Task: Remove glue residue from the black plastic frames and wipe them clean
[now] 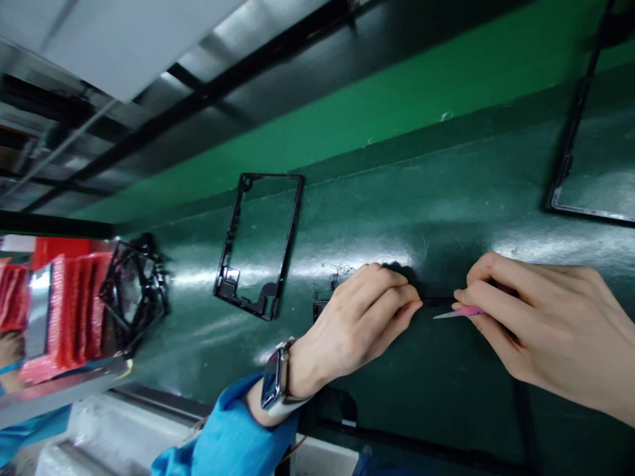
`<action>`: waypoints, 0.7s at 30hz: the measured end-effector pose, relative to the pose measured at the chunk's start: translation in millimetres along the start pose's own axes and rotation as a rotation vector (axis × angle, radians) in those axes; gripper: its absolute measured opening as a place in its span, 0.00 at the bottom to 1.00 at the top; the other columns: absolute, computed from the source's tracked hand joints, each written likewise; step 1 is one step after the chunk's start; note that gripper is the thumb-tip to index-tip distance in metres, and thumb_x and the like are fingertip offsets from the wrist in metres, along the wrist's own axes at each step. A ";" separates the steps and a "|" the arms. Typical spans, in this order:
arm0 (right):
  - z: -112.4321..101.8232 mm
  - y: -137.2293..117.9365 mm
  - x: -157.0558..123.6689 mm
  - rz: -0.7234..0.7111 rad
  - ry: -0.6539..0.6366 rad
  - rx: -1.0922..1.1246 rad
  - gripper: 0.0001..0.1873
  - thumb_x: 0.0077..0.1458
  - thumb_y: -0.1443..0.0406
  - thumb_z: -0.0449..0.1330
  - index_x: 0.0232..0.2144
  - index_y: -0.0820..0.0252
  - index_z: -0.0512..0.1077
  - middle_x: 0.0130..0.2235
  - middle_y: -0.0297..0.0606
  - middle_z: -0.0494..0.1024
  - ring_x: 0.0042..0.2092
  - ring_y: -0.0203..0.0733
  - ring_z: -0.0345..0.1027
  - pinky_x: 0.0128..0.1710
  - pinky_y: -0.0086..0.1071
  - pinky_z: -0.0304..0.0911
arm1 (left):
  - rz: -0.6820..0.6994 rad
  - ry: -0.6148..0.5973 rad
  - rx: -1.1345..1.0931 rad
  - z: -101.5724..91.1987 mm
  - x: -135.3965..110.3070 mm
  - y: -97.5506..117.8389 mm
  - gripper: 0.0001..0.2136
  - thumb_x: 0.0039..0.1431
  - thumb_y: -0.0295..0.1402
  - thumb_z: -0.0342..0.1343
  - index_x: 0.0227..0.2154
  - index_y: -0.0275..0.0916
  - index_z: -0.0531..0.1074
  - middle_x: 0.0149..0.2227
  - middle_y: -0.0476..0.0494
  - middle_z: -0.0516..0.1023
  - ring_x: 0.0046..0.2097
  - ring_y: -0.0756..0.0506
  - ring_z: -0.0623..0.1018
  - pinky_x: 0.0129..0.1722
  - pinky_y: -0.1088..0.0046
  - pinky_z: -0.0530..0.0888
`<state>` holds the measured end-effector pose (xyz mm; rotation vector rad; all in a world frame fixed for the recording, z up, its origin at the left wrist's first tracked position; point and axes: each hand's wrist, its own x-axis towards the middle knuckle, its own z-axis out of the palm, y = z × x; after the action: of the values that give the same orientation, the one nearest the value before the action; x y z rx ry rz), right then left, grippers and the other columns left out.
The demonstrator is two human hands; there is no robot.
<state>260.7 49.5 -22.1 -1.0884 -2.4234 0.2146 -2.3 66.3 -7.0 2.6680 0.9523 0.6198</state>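
Note:
My left hand [364,314], with a watch [274,380] on its wrist, has its fingers bunched in a pinch at the upper edge of a large black rectangular frame [397,439]. What the fingertips hold there, if anything, is hidden. Facing it from the right, my right hand [526,314] is closed around a small pink-handled blade [454,313]. The blade's pale, pointed tip aims left, just below that edge and a short way from my left fingertips. Both hands cover parts of the frame, which lies on the green bench mat [377,211].
A smaller black frame [292,244] lies left of my hands. Another frame [570,152] is at the far right. Several tangled black frames [133,291] sit beside red bubble-wrap packs [84,311]. At the left edge, part of another person's hand [10,350] shows.

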 end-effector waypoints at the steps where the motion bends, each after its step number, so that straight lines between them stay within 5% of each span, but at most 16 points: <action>1: 0.0 0.0 0.0 -0.001 0.000 0.000 0.09 0.67 0.75 0.57 0.35 0.61 0.71 0.36 0.35 0.74 0.27 0.34 0.58 0.23 0.36 0.49 | 0.002 -0.001 -0.002 -0.2 -0.4 -0.3 0.02 0.73 0.26 0.59 0.45 0.36 0.74 0.40 0.43 0.81 0.42 0.47 0.79 0.43 0.68 0.79; 21: -0.3 0.8 -0.9 -0.007 -0.007 -0.010 0.08 0.67 0.75 0.56 0.36 0.60 0.70 0.36 0.33 0.73 0.26 0.33 0.58 0.23 0.35 0.47 | -0.023 -0.054 0.017 -3.9 -3.2 -4.9 0.01 0.75 0.25 0.54 0.45 0.35 0.70 0.42 0.42 0.78 0.43 0.46 0.77 0.43 0.68 0.76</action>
<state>261.8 49.3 -22.5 -1.0845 -2.4371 0.2049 -8.9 68.3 -6.3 2.6702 0.9763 0.5342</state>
